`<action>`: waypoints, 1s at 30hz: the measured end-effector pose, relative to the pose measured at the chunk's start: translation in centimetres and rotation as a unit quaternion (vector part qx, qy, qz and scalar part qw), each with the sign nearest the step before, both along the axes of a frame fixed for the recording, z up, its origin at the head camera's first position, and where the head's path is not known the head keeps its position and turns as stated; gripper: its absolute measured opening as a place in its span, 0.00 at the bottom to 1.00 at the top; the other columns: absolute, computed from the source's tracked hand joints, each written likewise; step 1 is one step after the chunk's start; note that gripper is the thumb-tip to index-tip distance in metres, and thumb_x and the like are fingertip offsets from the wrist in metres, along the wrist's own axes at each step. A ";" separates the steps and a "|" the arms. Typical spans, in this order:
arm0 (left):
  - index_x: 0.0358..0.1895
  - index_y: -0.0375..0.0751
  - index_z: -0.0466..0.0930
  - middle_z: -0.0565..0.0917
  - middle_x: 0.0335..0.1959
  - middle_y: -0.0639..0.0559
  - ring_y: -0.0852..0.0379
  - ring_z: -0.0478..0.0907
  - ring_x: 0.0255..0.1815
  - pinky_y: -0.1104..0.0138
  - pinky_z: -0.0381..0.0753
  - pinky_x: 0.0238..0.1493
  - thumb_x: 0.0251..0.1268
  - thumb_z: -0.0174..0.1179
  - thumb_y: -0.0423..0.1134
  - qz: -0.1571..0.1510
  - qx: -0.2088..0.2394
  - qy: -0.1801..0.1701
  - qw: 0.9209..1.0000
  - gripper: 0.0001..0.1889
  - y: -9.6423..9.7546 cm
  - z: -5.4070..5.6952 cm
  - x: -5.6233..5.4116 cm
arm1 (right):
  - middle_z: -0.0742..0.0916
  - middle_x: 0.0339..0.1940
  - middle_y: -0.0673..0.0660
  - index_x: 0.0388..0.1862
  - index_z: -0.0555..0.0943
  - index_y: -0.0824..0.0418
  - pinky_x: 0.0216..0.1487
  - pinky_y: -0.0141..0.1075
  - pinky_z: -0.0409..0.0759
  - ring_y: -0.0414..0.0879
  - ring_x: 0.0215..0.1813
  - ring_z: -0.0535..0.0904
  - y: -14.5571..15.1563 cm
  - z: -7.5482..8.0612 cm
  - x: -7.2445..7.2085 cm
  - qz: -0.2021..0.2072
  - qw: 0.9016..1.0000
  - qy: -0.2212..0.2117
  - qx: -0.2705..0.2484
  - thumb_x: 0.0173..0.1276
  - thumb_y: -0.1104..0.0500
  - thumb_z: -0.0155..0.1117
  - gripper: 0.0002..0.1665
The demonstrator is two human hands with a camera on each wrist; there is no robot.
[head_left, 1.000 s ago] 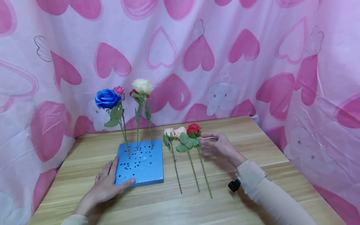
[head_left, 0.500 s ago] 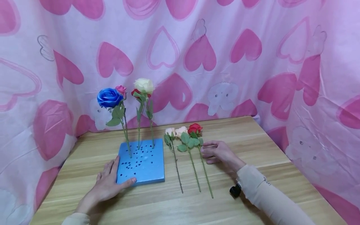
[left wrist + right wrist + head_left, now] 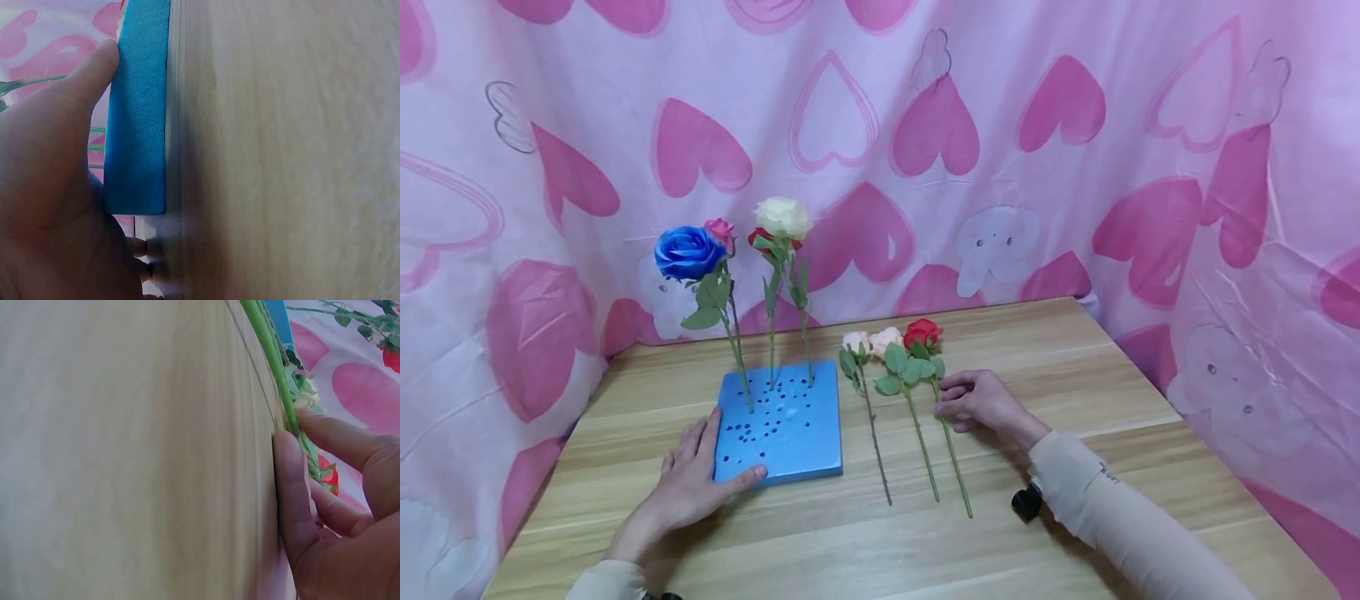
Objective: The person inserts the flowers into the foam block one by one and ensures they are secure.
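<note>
My left hand (image 3: 685, 487) rests at the near left corner of a blue foam block (image 3: 801, 454) pitted with holes. Its thumb lies over the front edge and the straight fingers lie along the left side. My right hand (image 3: 988, 406) pinches the green stem of a red rose (image 3: 922, 333) that lies on the table, just below its leaves. In the right wrist view, that stem (image 3: 272, 353) passes between thumb and finger. Left of the red rose lie two pale roses, a peach one (image 3: 887, 342) and a paler one (image 3: 855, 343).
Upright in the block stand a blue rose (image 3: 688, 252), a pink rose (image 3: 720, 231), a white rose (image 3: 782, 218) and a red rose (image 3: 761, 240) partly behind it. The wooden table (image 3: 865, 550) meets a pink heart-patterned curtain (image 3: 850, 108) at its back edge.
My right hand has moved slightly down along the red rose's stem, and its fingers have closed on it. The left hand stays at the block. The head view has tilted slightly.
</note>
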State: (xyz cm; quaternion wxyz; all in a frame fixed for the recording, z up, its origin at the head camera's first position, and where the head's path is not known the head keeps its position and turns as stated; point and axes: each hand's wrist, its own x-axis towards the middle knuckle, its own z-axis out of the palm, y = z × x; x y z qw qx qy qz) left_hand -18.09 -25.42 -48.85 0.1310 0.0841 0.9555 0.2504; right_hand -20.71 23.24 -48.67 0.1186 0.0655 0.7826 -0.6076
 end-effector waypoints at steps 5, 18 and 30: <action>0.92 0.36 0.27 0.38 0.89 0.20 0.16 0.31 0.88 0.17 0.30 0.79 0.69 0.65 0.77 0.001 0.003 0.000 1.000 0.72 -0.1 0.0 0.0 | 0.87 0.54 0.64 0.69 0.82 0.71 0.38 0.42 0.94 0.48 0.42 0.88 -0.5 0.3 0.1 0.002 1.000 0.007 0.020 0.67 0.68 0.84 0.33; 0.92 0.36 0.27 0.38 0.89 0.19 0.16 0.31 0.88 0.18 0.30 0.79 0.70 0.65 0.76 -0.001 0.010 0.003 1.000 0.72 0.0 0.0 0.4 | 0.87 0.61 0.69 0.73 0.77 0.75 0.43 0.46 0.95 0.52 0.49 0.91 0.3 0.7 0.1 0.016 0.999 -0.031 -0.003 0.75 0.69 0.75 0.31; 0.92 0.37 0.29 0.40 0.89 0.19 0.16 0.32 0.88 0.16 0.30 0.78 0.68 0.67 0.76 0.002 0.020 0.015 1.000 0.72 -0.1 -0.3 0.6 | 0.91 0.50 0.67 0.71 0.79 0.75 0.42 0.42 0.94 0.51 0.42 0.93 1.7 1.3 -0.1 0.085 0.993 -0.051 -0.058 0.85 0.63 0.64 0.23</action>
